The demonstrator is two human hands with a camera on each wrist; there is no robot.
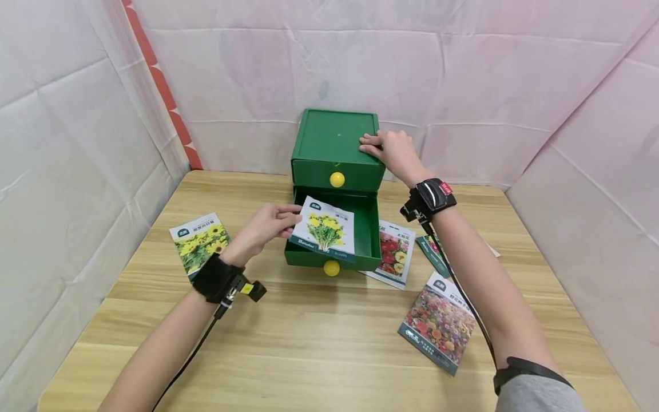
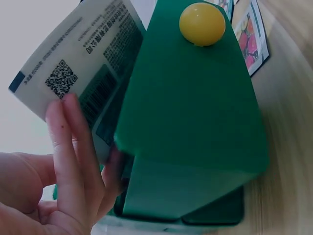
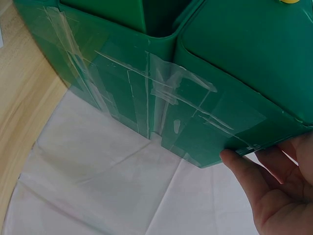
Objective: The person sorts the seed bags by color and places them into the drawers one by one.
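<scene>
Head view: the left hand (image 1: 265, 226) pinches a seed packet (image 1: 325, 230) with yellow flowers by its left edge, thumb on the printed face and fingers (image 2: 73, 147) behind. The packet is tilted and sits over the open lower drawer (image 1: 366, 232) of a green drawer box (image 1: 334, 140), its lower edge near the drawer's front wall, above the lower yellow knob (image 1: 332, 268). The left wrist view shows the packet's back side – QR code and barcode – beside the drawer front.

The right hand (image 1: 392, 150) rests flat on the right edge of the box top, fingers straight and holding nothing; the right wrist view shows fingertips (image 3: 244, 169) at the box's taped corner.

The upper drawer is closed, with its yellow knob (image 1: 337, 179) facing forward. On the wooden table (image 1: 319, 337) lie further packets – a sunflower packet (image 1: 199, 243) at left, a red-flower packet (image 1: 393, 252) touching the drawer's right side, and a mixed-flower packet (image 1: 440, 323) at right front.
</scene>
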